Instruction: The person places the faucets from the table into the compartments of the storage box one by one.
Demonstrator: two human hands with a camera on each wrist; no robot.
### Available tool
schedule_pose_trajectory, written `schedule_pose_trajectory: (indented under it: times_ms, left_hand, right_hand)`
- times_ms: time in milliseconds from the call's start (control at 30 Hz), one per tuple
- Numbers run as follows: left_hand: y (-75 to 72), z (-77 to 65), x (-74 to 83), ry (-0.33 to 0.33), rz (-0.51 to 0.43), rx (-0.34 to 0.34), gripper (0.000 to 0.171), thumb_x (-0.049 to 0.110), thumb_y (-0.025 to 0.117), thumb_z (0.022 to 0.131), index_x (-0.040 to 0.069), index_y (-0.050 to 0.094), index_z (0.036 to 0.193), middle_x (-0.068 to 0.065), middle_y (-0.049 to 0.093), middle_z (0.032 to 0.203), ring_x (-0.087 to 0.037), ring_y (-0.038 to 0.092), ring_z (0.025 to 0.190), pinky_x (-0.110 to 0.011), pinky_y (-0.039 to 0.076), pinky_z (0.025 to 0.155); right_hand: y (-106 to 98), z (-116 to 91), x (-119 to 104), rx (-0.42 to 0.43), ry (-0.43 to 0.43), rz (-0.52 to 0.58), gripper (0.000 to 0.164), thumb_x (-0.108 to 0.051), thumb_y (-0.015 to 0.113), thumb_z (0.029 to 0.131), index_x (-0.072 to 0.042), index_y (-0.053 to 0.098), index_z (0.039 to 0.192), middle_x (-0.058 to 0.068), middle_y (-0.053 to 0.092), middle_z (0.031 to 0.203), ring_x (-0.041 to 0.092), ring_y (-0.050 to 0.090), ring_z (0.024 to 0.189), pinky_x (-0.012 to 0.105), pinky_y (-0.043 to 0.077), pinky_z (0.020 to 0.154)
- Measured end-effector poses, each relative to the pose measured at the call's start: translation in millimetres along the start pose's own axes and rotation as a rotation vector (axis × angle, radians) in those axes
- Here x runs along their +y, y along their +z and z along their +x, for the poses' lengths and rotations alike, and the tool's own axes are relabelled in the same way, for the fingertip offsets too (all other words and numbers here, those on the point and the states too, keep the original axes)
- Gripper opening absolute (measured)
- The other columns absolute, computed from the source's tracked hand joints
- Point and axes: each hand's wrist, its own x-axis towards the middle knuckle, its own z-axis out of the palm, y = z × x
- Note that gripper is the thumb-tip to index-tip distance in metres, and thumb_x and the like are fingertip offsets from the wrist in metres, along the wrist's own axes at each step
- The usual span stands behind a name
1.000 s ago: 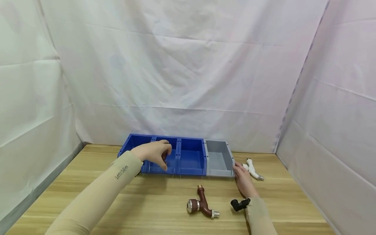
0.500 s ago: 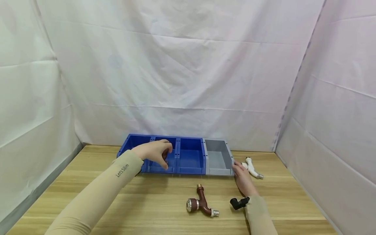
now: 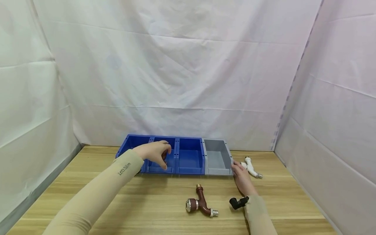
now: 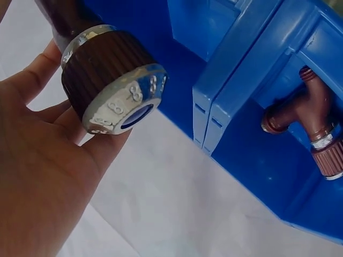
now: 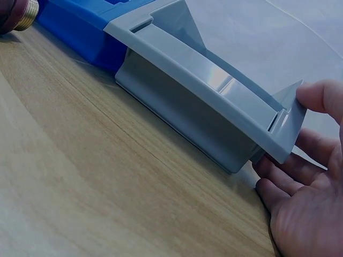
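Observation:
My left hand [image 3: 152,153] is over the second blue bin [image 3: 173,169] from the left. In the left wrist view its fingers curl round a dark brown tap [image 4: 107,75] with a ribbed knob and silver cap; the rest of that tap runs out of frame. A second brown tap [image 4: 311,110] lies in the neighbouring blue bin. My right hand [image 3: 243,181] grips the right side wall of the grey bin [image 3: 217,160], thumb on its upper edge and the other fingers lower down, as the right wrist view shows.
Another brown tap [image 3: 202,203] lies on the wooden table [image 3: 147,209] in front of the bins. Just beyond my right hand lies a white tap [image 3: 251,168]. The bins stand in a row near the white back curtain [image 3: 176,81]. A black fitting [image 3: 238,202] is at my right wrist.
The head view has drifted slightly. Both hands keep their places at the bins, and the taps on the table have not moved.

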Motion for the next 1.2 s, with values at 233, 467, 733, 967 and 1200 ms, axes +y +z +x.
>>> schedule_pose_trajectory:
  times_ms: [233,467,733,967,1200]
  left_hand:
    - [8.1,0.0,-5.7,-0.003,-0.020,-0.007,0.043,0.034,0.087,0.071,0.017,0.060,0.100,-0.002,0.049,0.110,-0.014,0.050,0.079,-0.035,0.045,0.071]
    - [7.1,2.0,-6.5,-0.018,-0.003,0.014,0.054,0.036,0.087,0.071,0.014,0.059,0.111,0.001,0.047,0.106,-0.014,0.051,0.080,-0.033,0.045,0.072]
    - [4.4,9.1,-5.9,-0.009,0.031,0.017,0.061,0.040,0.087,0.069,0.012,0.060,0.116,-0.005,0.047,0.125,-0.014,0.050,0.083,-0.033,0.046,0.076]
    - [-0.5,11.8,-3.2,-0.011,0.052,0.018,0.058,0.041,0.086,0.071,0.014,0.060,0.115,-0.001,0.048,0.114,-0.014,0.050,0.081,-0.032,0.045,0.072]
    - [-2.1,13.9,-1.2,-0.017,0.044,0.020,0.060,0.040,0.085,0.072,0.011,0.059,0.118,-0.002,0.049,0.113,-0.014,0.051,0.081,-0.033,0.046,0.073]
  right_hand:
    - [3.3,-5.1,5.9,-0.009,0.029,-0.001,0.056,-0.018,0.045,0.104,0.005,0.024,0.151,0.017,0.022,0.156,0.022,0.026,0.140,0.025,0.029,0.108]
    - [4.8,-3.3,3.4,-0.009,0.015,0.021,0.056,-0.016,0.045,0.103,0.005,0.023,0.151,0.018,0.022,0.156,0.025,0.024,0.141,0.026,0.029,0.109]
    - [-0.3,-5.1,1.4,-0.004,0.021,-0.007,0.058,-0.018,0.044,0.104,0.005,0.019,0.152,0.018,0.018,0.157,0.026,0.019,0.143,0.034,0.021,0.114]
    - [-4.3,-5.6,-2.0,0.009,0.024,0.008,0.062,-0.019,0.046,0.104,0.005,0.016,0.152,0.017,0.015,0.158,0.026,0.018,0.144,0.038,0.016,0.115]
    - [-6.5,-4.9,-3.0,0.014,0.033,0.004,0.060,-0.019,0.047,0.103,0.004,0.020,0.152,0.015,0.018,0.158,0.024,0.020,0.143,0.037,0.018,0.115]
